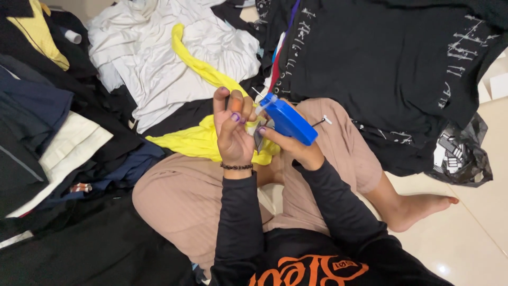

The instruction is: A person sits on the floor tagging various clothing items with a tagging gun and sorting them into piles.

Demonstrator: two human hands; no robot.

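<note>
While seated cross-legged on the tiled floor (476, 233), a person works over the lap: the right hand (296, 148) has its fingers clenched around a blue tagging gun (288, 121), its needle end pointing at the left hand (233, 132), whose fingers pinch a small tag (253, 127) against a yellow garment (196, 140) draped over the knee. Beyond lie a crumpled white garment (159, 58), a printed black garment (381, 58) and, left, folded dark clothes (42, 116).
</note>
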